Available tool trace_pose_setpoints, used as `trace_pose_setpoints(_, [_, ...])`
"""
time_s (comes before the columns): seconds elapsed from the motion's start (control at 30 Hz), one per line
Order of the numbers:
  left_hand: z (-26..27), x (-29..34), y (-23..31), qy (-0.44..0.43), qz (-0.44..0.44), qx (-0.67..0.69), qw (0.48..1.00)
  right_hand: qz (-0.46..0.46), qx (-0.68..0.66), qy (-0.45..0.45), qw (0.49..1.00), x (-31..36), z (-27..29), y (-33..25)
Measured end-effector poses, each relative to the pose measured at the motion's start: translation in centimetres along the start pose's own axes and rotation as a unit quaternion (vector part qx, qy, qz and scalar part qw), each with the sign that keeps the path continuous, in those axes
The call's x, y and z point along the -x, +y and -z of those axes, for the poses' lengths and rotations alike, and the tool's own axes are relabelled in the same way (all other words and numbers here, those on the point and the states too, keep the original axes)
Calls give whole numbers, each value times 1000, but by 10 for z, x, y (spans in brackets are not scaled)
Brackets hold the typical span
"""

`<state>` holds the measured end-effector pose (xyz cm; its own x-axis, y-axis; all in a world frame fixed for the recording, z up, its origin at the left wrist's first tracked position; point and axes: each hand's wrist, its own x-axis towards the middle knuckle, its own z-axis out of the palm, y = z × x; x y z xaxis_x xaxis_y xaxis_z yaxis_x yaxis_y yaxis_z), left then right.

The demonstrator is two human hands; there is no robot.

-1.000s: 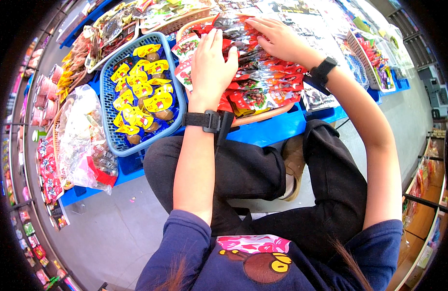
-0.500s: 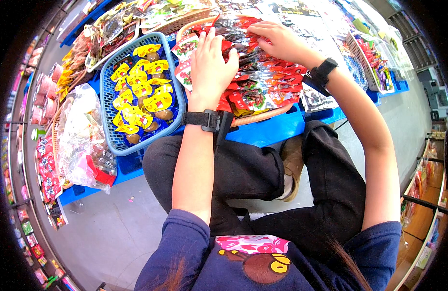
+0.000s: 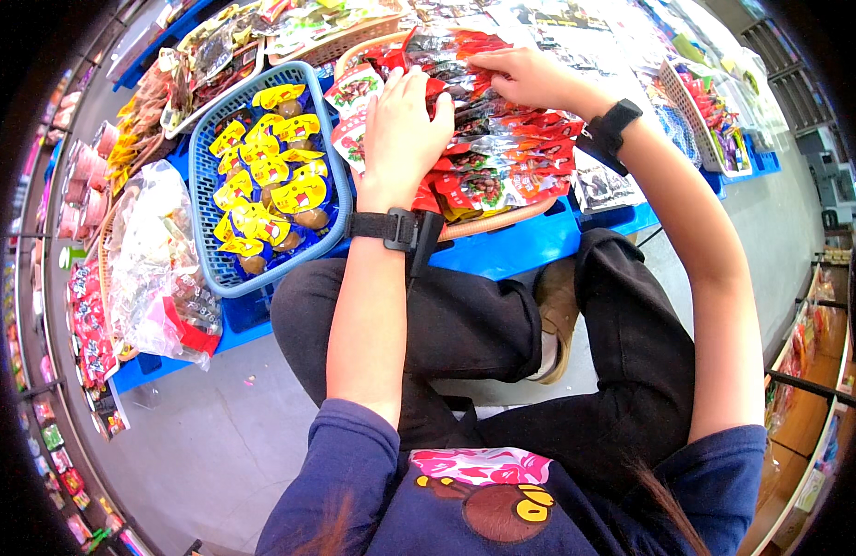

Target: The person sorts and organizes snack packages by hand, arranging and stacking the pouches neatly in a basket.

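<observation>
Right hand (image 3: 537,82) edged bodyward, fingers curled tighter, hold hidden; left hand (image 3: 408,134) slightly lower, thumb apart, hold unclear; packets (image 3: 491,139) under fingers.

Smooth pale grey floor (image 3: 196,435) spreads on both sides, with a thin, crack-like line at the lower left. A low blue plastic platform (image 3: 511,255) stands on it. Shelving (image 3: 65,473) full of small colourful packets curves along the left edge. On the right, another shelf unit (image 3: 814,387) has black bars and a brown panel (image 3: 828,345); a dark slatted rack (image 3: 771,57) stands beyond. Bright light washes out the upper middle.
</observation>
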<state>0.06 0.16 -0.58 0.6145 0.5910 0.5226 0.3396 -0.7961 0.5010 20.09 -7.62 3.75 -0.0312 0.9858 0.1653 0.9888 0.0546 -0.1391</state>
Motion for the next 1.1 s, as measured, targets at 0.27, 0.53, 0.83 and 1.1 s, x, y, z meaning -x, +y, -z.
trace_pose_setpoints(0.27, [2, 1, 0, -19, 5, 8, 1000, -46, -15, 8, 999, -18, -2, 5])
trace_pose_setpoints(0.53, [4, 1, -3, -21, 10, 20, 1000, -74, -10, 39, 996, -35, -23, 33])
trace_pose_setpoints(0.83, [-2, 0, 4, -18, -1, 15, 1000, -126, -57, 20, 990, -50, -20, 58])
trace_pose_setpoints(1.1, [0, 0, 3, -19, 6, 11, 1000, -63, 163, 121, 977, -46, -22, 25])
